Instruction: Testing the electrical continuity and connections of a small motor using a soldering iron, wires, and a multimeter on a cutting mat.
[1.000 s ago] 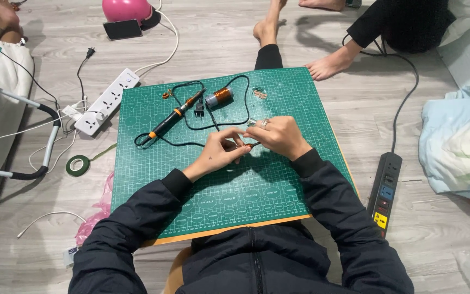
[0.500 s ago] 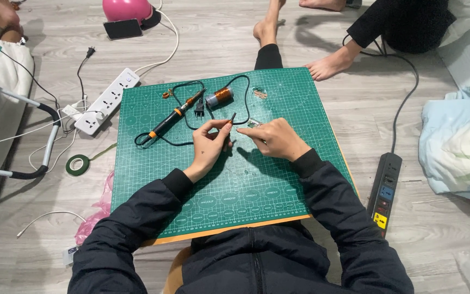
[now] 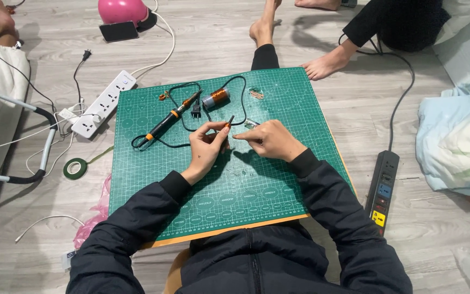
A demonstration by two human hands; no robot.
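My left hand (image 3: 205,148) grips a small thin tool (image 3: 228,123) with an orange and black tip, held pointing up and away over the green cutting mat (image 3: 153,179). My right hand (image 3: 272,140) lies just right of it, thumb and forefinger pinched toward the tool; anything between them is too small to see. A small clear piece (image 3: 252,124) lies by the right knuckles. Farther up the mat are a black and orange soldering iron (image 3: 171,118) with its looped cord and plug (image 3: 196,109), and a copper wire spool (image 3: 216,97).
On the floor at left are a white power strip (image 3: 104,103), a green tape roll (image 3: 74,167) and a pink bag (image 3: 96,218). A black power strip (image 3: 382,190) lies at right beside pale blue bedding (image 3: 458,141). Another person's bare feet (image 3: 327,65) rest beyond the mat.
A second ago both hands were pressed together over something small mid-mat. They have come apart a little, and the left hand now holds the thin tool tip-up.
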